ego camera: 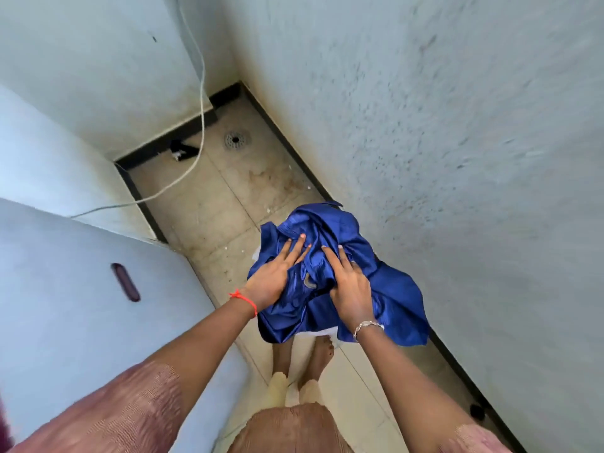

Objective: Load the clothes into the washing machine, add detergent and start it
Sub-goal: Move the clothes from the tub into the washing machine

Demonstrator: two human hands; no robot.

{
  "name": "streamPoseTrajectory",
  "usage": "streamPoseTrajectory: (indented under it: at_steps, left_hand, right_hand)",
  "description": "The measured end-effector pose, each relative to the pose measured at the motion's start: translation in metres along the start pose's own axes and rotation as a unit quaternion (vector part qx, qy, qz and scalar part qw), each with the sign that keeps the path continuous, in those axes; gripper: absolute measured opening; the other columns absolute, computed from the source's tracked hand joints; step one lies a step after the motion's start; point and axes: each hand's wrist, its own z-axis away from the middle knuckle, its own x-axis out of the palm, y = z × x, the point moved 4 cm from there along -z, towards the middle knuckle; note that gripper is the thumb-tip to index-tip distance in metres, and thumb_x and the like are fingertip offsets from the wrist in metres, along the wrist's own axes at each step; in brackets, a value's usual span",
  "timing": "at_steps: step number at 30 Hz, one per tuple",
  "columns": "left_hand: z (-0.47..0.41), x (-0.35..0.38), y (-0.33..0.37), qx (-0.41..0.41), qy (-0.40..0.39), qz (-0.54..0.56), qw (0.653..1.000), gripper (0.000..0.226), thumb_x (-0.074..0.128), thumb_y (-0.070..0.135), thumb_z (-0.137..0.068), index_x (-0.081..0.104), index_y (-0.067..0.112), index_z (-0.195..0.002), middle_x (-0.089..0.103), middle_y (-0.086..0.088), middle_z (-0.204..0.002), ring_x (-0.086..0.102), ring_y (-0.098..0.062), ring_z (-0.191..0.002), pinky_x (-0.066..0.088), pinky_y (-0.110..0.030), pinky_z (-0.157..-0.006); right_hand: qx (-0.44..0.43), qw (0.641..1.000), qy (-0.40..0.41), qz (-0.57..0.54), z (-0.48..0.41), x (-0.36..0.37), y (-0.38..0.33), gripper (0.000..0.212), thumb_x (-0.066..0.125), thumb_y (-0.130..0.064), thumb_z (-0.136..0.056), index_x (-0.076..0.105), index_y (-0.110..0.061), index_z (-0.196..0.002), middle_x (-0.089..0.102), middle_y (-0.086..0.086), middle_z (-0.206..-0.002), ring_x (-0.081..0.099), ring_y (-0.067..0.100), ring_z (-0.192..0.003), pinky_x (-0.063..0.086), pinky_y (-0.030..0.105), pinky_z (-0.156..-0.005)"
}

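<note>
The first step, loading, is in hand. Both hands, the left hand (273,277) and the right hand (348,286), press on a bundle of blue clothes (385,289) at the frame's centre, fingers spread, apparently gripping it. The washing machine (65,289) stands at the lower left, lid shut. Next, I think, the lid must be opened.

Glossy blue cloth garment (340,279)

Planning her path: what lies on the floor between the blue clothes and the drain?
In the head view, only bare, stained tiles separate the blue clothes from the drain.
</note>
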Motion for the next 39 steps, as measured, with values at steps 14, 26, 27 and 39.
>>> streamPoseTrajectory:
  at_steps: [14, 26, 27, 39]
  left_hand:
    - [0.177, -0.149, 0.077, 0.1, 0.329, -0.164, 0.925, 0.118, 0.071, -0.013, -0.068, -0.003, 0.03, -0.149, 0.026, -0.004, -0.154, 0.043, -0.034, -0.13, 0.06, -0.04, -0.064]
    - [0.395, -0.25, 0.156, 0.039, 0.489, -0.235, 0.839, 0.088, 0.055, -0.023, -0.073, 0.017, 0.006, -0.146, 0.032, -0.021, -0.148, 0.036, -0.042, -0.133, 0.048, -0.049, -0.097]
    - [0.413, -0.258, 0.156, 0.047, 0.506, -0.262, 0.821, 0.093, 0.062, -0.021, -0.069, 0.02, 0.008, -0.146, 0.038, -0.022, -0.145, 0.043, -0.042, -0.128, 0.054, -0.047, -0.088]
    - [0.593, -0.263, 0.103, -0.053, 0.542, -0.35, 0.762, 0.068, 0.071, -0.007, -0.068, 0.049, 0.001, -0.131, 0.05, -0.021, -0.136, 0.056, -0.041, -0.116, 0.058, -0.041, -0.075]
  right_hand:
    - [-0.158, 0.961, 0.22, 0.063, 0.12, -0.167, -0.137, 0.092, 0.067, 0.015, -0.034, 0.059, -0.018, -0.119, 0.065, 0.017, -0.118, 0.068, 0.034, -0.076, 0.047, 0.029, -0.038]
    - [-0.348, 0.873, 0.342, -0.002, 0.245, -0.267, -0.272, 0.076, 0.043, 0.01, -0.048, 0.06, -0.017, -0.117, 0.063, 0.02, -0.119, 0.066, 0.036, -0.074, 0.048, 0.032, -0.042]
    - [-0.365, 0.862, 0.351, -0.005, 0.254, -0.272, -0.286, 0.077, 0.042, 0.009, -0.048, 0.058, -0.018, -0.118, 0.063, 0.019, -0.119, 0.066, 0.035, -0.074, 0.047, 0.031, -0.041]
    - [-0.49, 0.785, 0.377, -0.047, 0.341, -0.235, -0.438, 0.08, 0.041, 0.007, -0.048, 0.052, -0.025, -0.121, 0.063, 0.016, -0.122, 0.068, 0.035, -0.077, 0.045, 0.032, -0.039]
